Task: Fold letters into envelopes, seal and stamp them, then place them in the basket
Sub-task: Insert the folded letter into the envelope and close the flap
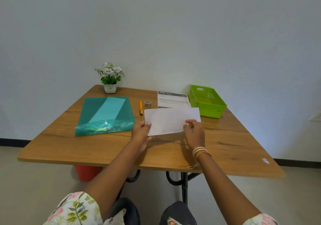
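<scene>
Hands, two: our left hand [141,132] and right hand [194,132] pinch one white envelope [171,120]; one green basket [207,101], one printed letter [172,99], one pen [141,107]

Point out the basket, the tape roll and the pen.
Basket [214,111]: head view, near outer wall.
Tape roll [147,103]: head view, top of the roll.
Pen [141,107]: head view, middle of the orange barrel.
</scene>
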### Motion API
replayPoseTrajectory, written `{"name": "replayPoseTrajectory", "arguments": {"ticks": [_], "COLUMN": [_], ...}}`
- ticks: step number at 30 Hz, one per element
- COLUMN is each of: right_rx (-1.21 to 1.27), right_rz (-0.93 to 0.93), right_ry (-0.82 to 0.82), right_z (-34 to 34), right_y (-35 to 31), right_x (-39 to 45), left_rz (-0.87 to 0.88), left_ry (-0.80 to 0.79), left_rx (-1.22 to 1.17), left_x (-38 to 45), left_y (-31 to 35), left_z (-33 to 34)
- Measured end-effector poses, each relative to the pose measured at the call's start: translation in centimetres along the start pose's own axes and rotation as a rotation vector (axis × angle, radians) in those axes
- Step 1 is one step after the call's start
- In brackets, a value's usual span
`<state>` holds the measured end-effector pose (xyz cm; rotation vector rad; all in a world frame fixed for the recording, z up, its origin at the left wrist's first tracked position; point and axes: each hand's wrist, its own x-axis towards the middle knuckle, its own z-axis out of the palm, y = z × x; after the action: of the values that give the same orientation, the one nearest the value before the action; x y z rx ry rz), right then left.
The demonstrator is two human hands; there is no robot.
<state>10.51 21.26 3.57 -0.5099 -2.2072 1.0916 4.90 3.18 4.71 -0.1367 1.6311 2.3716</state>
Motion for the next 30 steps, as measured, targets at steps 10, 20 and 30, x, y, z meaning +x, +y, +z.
{"name": "replayPoseTrajectory", "arguments": {"ticks": [10, 20, 30], "right_rx": [-0.578, -0.783, -0.715], "right_rz": [-0.086, -0.175, -0.176], "right_ry": [-0.482, -0.425, -0.241], "right_z": [1.5, 3.0, 4.6], "right_y": [1.4, 1.3, -2.4], "right_x": [-1.8, -2.6, 1.9], "left_rz": [0.113, 0.593, 0.555], "left_ry": [0.147, 0.051, -0.179], "left_rx": [0.656, 1.458, 1.651], "left_x": [2.2, 0.9, 5.1], "left_y": [0.0, -3.6, -2.5], "left_z": [-2.3, -0.4, -1.4]}}
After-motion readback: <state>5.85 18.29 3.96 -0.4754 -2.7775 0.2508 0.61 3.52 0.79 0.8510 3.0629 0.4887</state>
